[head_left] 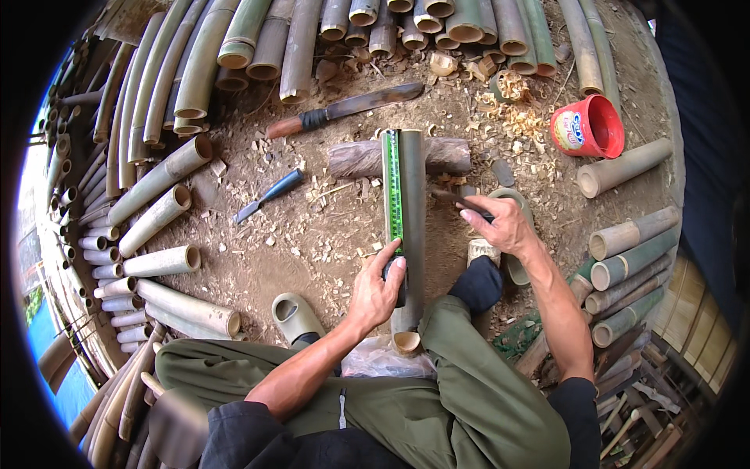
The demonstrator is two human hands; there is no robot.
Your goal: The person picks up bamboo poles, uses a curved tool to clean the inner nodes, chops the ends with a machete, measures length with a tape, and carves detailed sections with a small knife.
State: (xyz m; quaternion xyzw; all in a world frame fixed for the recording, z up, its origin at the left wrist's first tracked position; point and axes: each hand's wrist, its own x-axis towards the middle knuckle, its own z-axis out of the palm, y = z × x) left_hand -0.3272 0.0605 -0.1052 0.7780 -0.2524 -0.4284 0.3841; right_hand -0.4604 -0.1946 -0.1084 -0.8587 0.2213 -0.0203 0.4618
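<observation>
A length of bamboo (413,227) lies pointing away from me, its far end propped on a short wooden log (357,160) and its near end between my legs. Along its left side runs the green blade of a tape measure (395,184), drawn out to the far end. My left hand (373,288) grips the dark case of the tape against the bamboo, one finger on the blade. To the right of the bamboo, my right hand (506,227) is closed around the dark handle of a slim knife (451,196), its blade pointing left toward the bamboo without touching it.
A large knife (367,102) with a wooden handle lies beyond the log. At left is a blue-handled chisel-like tool (273,192). A red bucket (564,143) stands at right. Cut bamboo tubes (168,260) surround the dirt floor, which is strewn with chips and shavings (527,121).
</observation>
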